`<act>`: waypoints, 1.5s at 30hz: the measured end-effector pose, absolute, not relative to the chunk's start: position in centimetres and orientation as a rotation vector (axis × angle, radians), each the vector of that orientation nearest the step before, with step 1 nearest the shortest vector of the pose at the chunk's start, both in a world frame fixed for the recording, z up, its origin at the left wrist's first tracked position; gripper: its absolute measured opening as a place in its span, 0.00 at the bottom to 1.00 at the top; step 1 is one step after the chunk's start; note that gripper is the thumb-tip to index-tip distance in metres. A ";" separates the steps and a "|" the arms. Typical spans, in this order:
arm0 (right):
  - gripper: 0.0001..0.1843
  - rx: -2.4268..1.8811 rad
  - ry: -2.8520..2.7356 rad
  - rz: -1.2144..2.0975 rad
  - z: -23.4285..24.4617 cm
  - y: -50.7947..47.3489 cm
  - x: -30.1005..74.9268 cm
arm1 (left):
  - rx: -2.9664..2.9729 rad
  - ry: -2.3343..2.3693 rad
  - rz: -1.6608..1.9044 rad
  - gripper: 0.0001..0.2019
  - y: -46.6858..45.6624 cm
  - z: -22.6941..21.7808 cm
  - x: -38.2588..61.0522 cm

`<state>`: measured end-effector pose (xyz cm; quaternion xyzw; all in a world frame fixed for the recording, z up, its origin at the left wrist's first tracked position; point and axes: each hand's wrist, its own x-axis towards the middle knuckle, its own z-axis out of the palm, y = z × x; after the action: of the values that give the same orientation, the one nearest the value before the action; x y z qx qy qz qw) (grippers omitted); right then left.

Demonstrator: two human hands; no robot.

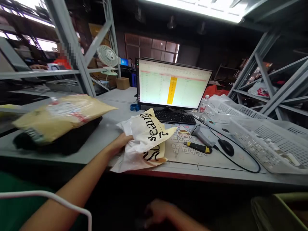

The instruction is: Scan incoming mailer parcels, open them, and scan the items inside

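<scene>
Reading through my remote feed, I make out "eauty" in black script on the bag (155,136), near the desk's (120,95) front edge. The left hand (120,142) is closed on its white side; the right hand (158,210) blurs below, its grip unclear to me. Outlined Chinese characters mark the mat (176,157); the parcel's (69,110) label is illegible.

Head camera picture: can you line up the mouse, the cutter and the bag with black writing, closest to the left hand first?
1. Bag, in the left hand.
2. Cutter, to the bag's right.
3. Mouse, farther right, past the cutter.
</scene>
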<state>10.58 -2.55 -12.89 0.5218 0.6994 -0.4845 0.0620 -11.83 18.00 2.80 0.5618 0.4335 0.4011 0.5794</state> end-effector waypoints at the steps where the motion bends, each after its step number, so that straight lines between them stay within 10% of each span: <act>1: 0.30 1.569 2.109 -1.501 -10.7 -3.0 10.8 | 1.337 0.979 0.926 0.31 17.4 3.0 -12.1; 5: 0.26 1.449 2.748 -1.814 2.1 -5.4 14.3 | 1.407 0.902 0.960 0.39 15.0 3.4 -12.4; 9: 0.18 1.927 3.493 -0.689 11.5 -4.2 17.1 | 1.500 0.885 1.065 0.39 13.3 3.8 -11.7; 15: 0.53 1.875 2.883 -0.227 9.6 1.5 16.6 | 1.440 0.887 1.245 0.53 13.2 3.3 -10.7; 19: 0.36 1.749 2.830 -0.207 6.0 2.0 16.5 | 1.377 0.947 1.284 0.54 13.9 2.1 -10.8; 30: 0.26 1.730 3.113 -0.378 3.4 1.4 18.9 | 1.556 1.513 1.365 0.54 13.5 2.2 -13.1; 35: 0.21 2.132 3.357 -0.046 9.5 3.9 19.9 | 2.384 1.042 0.932 0.61 11.7 7.6 -12.4; 37: 0.24 2.316 3.459 0.165 13.7 4.8 19.4 | 2.496 0.993 0.854 0.47 11.8 9.8 -10.9; 40: 0.29 2.548 3.456 0.650 20.3 5.0 19.3 | 2.465 0.965 1.050 0.23 12.2 12.3 -8.4; 45: 0.49 2.776 3.369 0.962 23.8 4.2 22.6 | 1.907 1.030 1.526 0.29 11.4 13.8 -6.5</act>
<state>22.56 4.21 23.82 0.4891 0.5934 0.1694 -0.6164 -6.46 11.39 13.81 0.6979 0.3771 0.5583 0.2430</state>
